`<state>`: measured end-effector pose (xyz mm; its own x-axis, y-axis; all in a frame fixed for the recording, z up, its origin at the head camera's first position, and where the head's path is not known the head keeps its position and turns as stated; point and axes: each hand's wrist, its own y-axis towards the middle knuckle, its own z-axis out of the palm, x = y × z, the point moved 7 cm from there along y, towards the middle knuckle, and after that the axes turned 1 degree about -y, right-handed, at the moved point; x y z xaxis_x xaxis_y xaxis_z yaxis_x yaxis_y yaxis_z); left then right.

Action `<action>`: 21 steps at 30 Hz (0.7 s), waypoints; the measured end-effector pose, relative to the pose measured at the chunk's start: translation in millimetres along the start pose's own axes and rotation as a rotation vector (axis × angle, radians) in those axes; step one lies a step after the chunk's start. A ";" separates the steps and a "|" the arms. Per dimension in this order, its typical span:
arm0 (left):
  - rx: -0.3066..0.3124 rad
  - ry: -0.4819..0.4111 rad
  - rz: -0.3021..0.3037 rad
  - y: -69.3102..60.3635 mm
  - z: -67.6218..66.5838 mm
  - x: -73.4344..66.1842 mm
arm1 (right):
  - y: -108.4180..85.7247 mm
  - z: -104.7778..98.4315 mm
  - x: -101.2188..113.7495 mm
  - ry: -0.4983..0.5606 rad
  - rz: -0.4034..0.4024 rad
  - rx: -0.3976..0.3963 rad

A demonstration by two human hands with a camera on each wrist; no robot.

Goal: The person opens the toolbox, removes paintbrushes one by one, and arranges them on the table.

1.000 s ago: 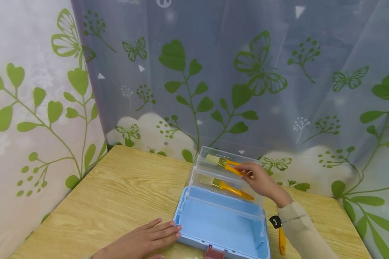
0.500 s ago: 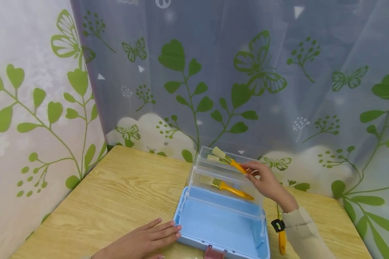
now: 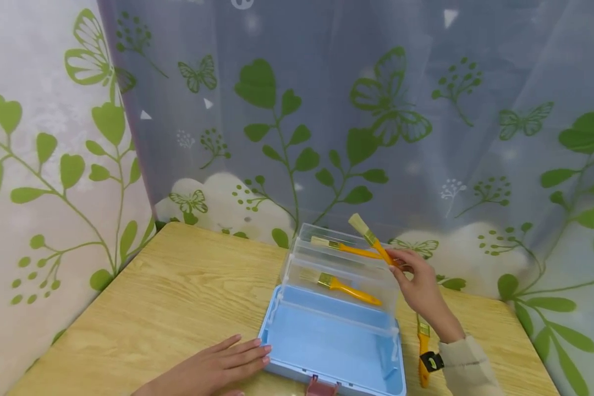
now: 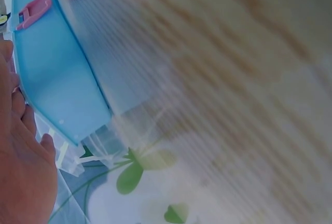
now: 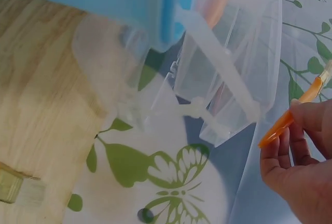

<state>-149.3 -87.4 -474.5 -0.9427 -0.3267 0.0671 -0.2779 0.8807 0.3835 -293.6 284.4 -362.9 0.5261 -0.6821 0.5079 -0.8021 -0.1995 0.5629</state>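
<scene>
In the head view my right hand (image 3: 419, 286) pinches a paintbrush (image 3: 370, 237) by its orange handle, bristles up and to the left. It is held above the far end of a light blue storage box (image 3: 326, 341) with raised clear trays. A second paintbrush (image 3: 356, 251) lies in the upper tray (image 3: 304, 234), a third paintbrush (image 3: 351, 291) in the tray below. My left hand (image 3: 210, 367) lies with straight fingers at the box's left rim. In the right wrist view, thumb and fingers grip the orange handle (image 5: 282, 125); the brush head is mostly cut off.
Another orange-handled paintbrush (image 3: 423, 346) lies on the wooden table (image 3: 188, 286) right of the box, partly behind my wrist strap. A dark pink latch (image 3: 322, 386) sits at the box's front. A patterned curtain (image 3: 326, 110) hangs behind the table.
My right hand has lifted one paintbrush out of the upper tray and moved it up and to the right. The left hand keeps its place at the box's rim.
</scene>
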 end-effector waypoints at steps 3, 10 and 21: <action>0.003 -0.026 0.005 -0.3 -0.6 -0.1 | -10.3 -5.4 -2.4 0.023 0.003 -0.036; 0.009 -0.036 0.007 -2.4 0.1 -0.8 | -32.4 -11.4 -10.0 0.083 0.054 -0.131; 0.010 -0.013 -0.013 1.2 -2.4 0.5 | -54.8 -16.0 -24.5 0.060 0.232 -0.191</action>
<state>-149.7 -87.3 -471.8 -0.9412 -0.3341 0.0504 -0.2923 0.8798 0.3748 -258.0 323.3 -395.8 0.3554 -0.6498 0.6719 -0.8382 0.0965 0.5367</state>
